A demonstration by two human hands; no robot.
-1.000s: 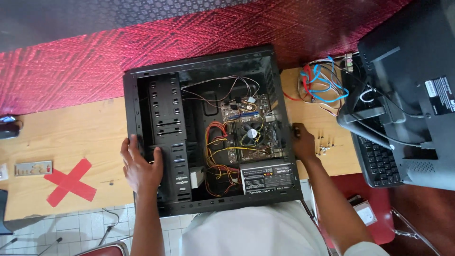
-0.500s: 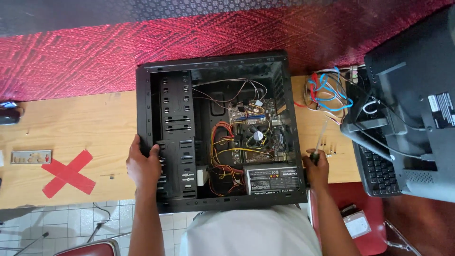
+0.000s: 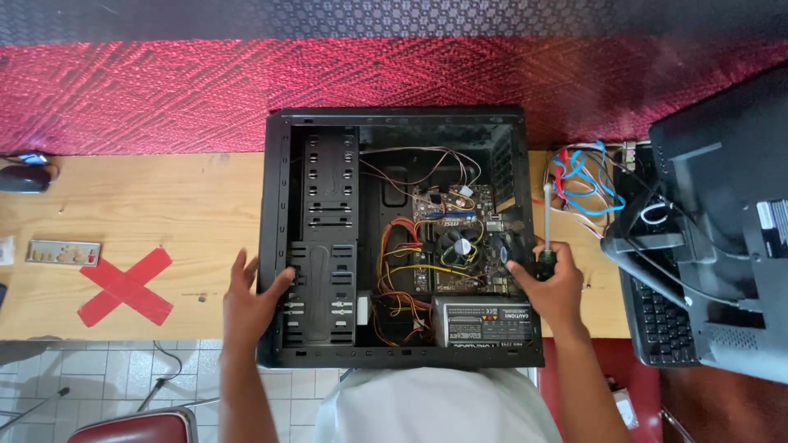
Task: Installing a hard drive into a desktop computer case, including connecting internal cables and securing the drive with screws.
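An open black computer case (image 3: pixel 279 197) lies on its side on a wooden table (image 3: pixel 164 221). Inside it I see a motherboard (image 3: pixel 460 238), coloured wires and a power supply (image 3: pixel 484 321) near the front. My left hand (image 3: pixel 250 299) rests on the case's left edge, thumb over the drive bay frame. My right hand (image 3: pixel 552 283) is closed around a screwdriver (image 3: pixel 547 221), whose shaft points away from me along the case's right wall.
A red tape cross (image 3: pixel 125 285) and a metal plate (image 3: pixel 62 252) lie on the left of the table, a mouse (image 3: pixel 25 178) at the far left. Loose cables (image 3: pixel 587 184), a keyboard (image 3: pixel 661 316) and a monitor (image 3: pixel 722 205) crowd the right. Red cloth (image 3: pixel 164 90) lies beyond.
My right hand has come up holding a screwdriver at the case's right wall. The view shifted, so the case sits more to the centre. My left hand stays on the left edge.
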